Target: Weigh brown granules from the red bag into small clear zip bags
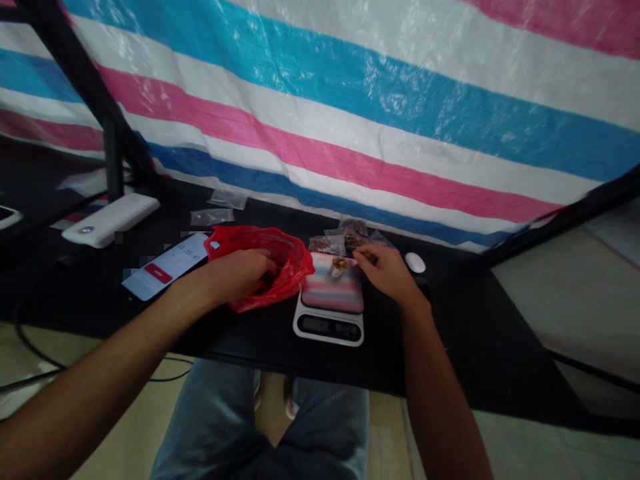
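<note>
My left hand (pixel 250 270) reaches into an open red plastic bag (pixel 295 263); its fingertips are hidden among the folds and dark contents. Right of the bag is a white digital kitchen scale (pixel 300 319) with a shiny, striped-looking plate. On the plate stands a small cup-like container (pixel 340 268) with brown bits in it. My right hand (pixel 383 267) is at the scale's upper right, thumb and forefinger pinched together; whatever they hold is too small to make out. Just behind it lie small clear bags (pixel 354 235) of brown material.
A lit phone (pixel 167 267) lies left of the red bag, with a white power bank (pixel 113 220) beyond it. Flat clear bags (pixel 213 217) lie near the striped plastic sheet (pixel 350 147). A white oval object (pixel 415 263) is at right. Black frame bars (pixel 113 157) rise at left.
</note>
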The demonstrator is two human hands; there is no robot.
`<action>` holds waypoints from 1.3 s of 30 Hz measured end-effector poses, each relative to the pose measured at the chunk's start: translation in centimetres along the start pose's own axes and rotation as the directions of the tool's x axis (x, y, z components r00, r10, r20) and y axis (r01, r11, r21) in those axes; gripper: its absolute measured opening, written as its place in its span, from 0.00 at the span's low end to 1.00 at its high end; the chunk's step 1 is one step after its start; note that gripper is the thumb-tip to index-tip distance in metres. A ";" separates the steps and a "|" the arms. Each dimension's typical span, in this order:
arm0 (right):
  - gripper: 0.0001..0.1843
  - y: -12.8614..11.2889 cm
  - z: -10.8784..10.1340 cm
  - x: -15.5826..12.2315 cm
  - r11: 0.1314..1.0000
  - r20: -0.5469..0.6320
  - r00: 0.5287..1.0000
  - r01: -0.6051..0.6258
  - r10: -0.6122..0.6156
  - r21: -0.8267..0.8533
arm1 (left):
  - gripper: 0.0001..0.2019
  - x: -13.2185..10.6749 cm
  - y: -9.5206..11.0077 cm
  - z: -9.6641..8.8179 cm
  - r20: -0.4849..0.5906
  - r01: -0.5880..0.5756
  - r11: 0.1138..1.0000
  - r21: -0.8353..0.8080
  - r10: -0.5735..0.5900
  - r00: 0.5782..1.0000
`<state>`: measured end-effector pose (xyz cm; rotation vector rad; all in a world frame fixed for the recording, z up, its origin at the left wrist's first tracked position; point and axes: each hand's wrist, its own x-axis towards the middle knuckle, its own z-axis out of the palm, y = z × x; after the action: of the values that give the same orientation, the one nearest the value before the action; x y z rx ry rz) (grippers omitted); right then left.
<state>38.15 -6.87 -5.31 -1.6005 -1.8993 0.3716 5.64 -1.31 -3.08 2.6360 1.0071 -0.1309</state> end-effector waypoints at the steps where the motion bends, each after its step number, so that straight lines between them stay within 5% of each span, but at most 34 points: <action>1: 0.12 0.0 0.0 0.0 1.000 -0.004 1.000 0.005 -0.005 0.002 | 0.14 0.1 -0.1 0.1 -0.005 -0.003 1.000 0.015 0.003 1.000; 10: 0.11 0.0 -0.1 0.0 1.000 -0.026 1.000 0.005 -0.005 0.007 | 0.12 0.5 -1.2 -0.8 -0.005 -0.022 0.999 0.032 0.022 1.000; 20: 0.11 -0.2 -0.2 -0.1 1.000 -0.027 1.000 0.014 -0.014 0.003 | 0.12 0.2 -0.6 -2.7 -0.039 -0.032 0.990 -0.136 0.027 0.999; 28: 0.11 -0.1 -0.2 -0.1 1.000 -0.032 0.999 0.000 0.000 0.012 | 0.13 3.2 4.3 -6.6 -0.157 -0.226 0.971 -0.076 0.212 0.964; 33: 0.11 -0.2 -0.3 -0.1 1.000 -0.028 0.999 0.024 -0.024 0.019 | 0.13 7.3 7.1 -5.9 -0.123 -0.361 0.932 -0.029 0.355 0.927; 39: 0.11 -0.2 -0.3 -0.1 1.000 -0.020 0.999 0.026 -0.026 0.016 | 0.11 9.1 7.7 -4.5 -0.116 -0.352 0.936 -0.019 0.348 0.930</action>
<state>38.22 -7.03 -4.95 -1.5619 -1.8954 0.3575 17.43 0.53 1.36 2.7613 0.5457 0.1178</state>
